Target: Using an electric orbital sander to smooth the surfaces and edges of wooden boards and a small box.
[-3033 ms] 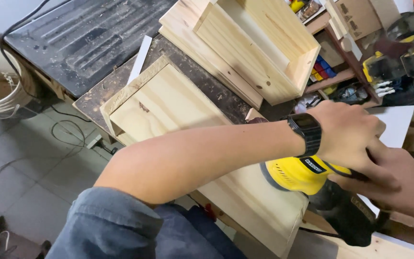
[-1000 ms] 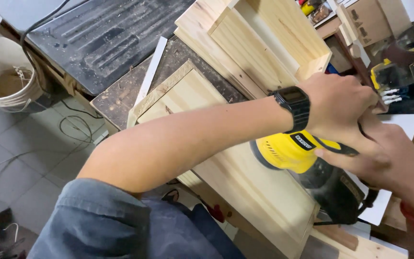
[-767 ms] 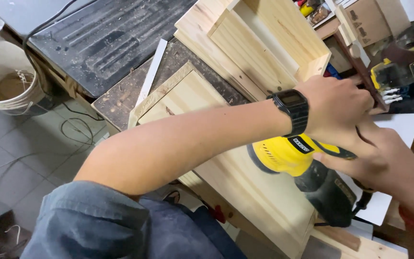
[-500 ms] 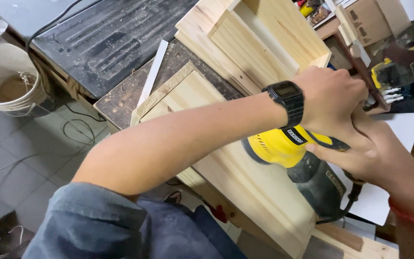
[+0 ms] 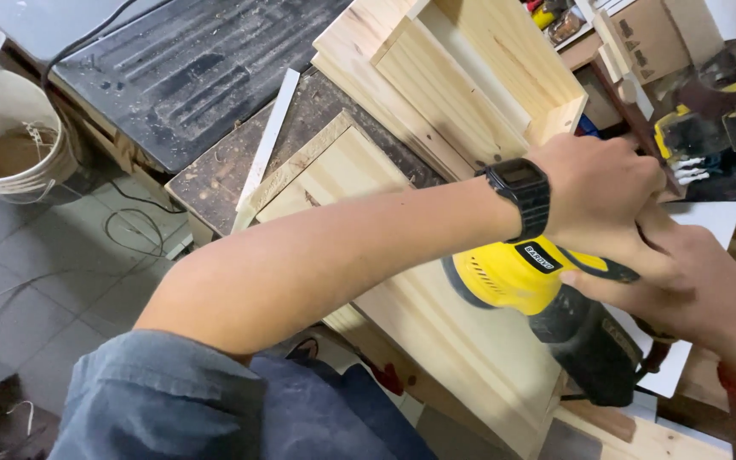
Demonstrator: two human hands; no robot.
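A yellow and black power sander (image 5: 517,277) rests on a long pale pine board (image 5: 436,328) that lies across the workbench. My left hand (image 5: 602,192), with a black watch on its wrist, presses down on top of the sander. My right hand (image 5: 696,277) comes in from the right and grips the sander's black rear handle. The sander's pad is hidden under its body and my hands. My left forearm crosses over the middle of the board.
An open pine box (image 5: 470,72) stands behind the board. A dark grooved mat (image 5: 172,64) lies on the bench at the left. A white bucket (image 5: 6,128) and cables sit on the tiled floor. Shelves with tools (image 5: 709,119) are at the right, and a white sheet (image 5: 713,217).
Over the frames the sander has slid back and forth along the board under both hands, ending slightly nearer me and to the right than half a second ago. The view shifted a little.
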